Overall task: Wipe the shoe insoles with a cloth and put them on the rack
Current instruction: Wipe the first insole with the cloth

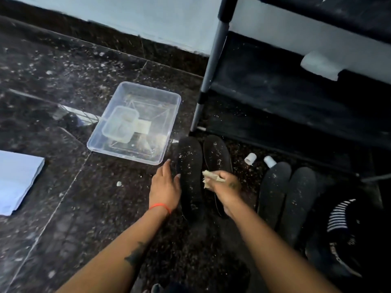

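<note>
Several black insoles speckled with white dust lie on the dark floor. The left insole [189, 166] and its neighbour [216, 154] lie in front of me; another pair [273, 187] [301, 193] lies further right. My left hand [165, 187] rests flat on the floor, fingers straight, thumb touching the left insole's edge. My right hand [226, 183] grips a crumpled beige cloth [209, 178] over the second insole. The black shoe rack [275, 98] with grey poles stands at the upper right.
A clear plastic tub [160, 102] holding a smaller clear container [119, 124] sits on the floor to the left of the rack. Two small white caps [250, 158] [269, 161] lie by the rack. A blue sheet [14, 178] lies far left; a striped dark item [342, 216] far right.
</note>
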{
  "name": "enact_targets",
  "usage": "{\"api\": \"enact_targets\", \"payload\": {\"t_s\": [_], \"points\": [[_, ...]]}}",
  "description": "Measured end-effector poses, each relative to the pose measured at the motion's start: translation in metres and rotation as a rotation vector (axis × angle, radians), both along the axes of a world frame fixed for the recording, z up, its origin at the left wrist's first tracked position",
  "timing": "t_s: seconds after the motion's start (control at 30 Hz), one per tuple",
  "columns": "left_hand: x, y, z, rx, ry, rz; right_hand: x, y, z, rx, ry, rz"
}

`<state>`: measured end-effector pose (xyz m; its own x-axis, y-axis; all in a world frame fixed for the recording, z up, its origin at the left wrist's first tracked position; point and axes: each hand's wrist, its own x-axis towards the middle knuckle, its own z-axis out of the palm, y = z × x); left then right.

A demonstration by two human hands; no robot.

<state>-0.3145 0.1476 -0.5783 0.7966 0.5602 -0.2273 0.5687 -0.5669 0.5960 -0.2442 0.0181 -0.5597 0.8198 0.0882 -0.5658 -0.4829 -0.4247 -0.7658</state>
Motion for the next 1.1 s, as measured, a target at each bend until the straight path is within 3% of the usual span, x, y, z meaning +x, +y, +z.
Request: {"api": "enact_targets", "payload": {"t_s": [0.13,0.27,0.4,0.57,0.77,1.1], "points": [[0.017,-0.006,-0.010,-0.175,0.177,0.172,0.003,0.027,-0.029,-0.305,-0.102,0.168],[0.028,-0.002,-0.020,-0.249,0.233,0.250,0.004,0.042,-0.041,-0.398,-0.123,0.227],[0.027,0.003,-0.010,-0.332,0.258,0.296,0.004,0.040,-0.035,-0.304,-0.059,0.186],[0.019,0.012,0.014,-0.591,0.160,0.404,0.005,0.022,0.008,-0.213,-0.030,0.144],[0.019,0.018,0.108,-0.846,0.067,0.361,0.011,0.017,0.092,-0.098,-0.088,0.146],[0.000,0.011,0.280,-0.960,-0.152,0.346,-0.012,0.001,0.264,0.214,-0.048,0.121]]}}
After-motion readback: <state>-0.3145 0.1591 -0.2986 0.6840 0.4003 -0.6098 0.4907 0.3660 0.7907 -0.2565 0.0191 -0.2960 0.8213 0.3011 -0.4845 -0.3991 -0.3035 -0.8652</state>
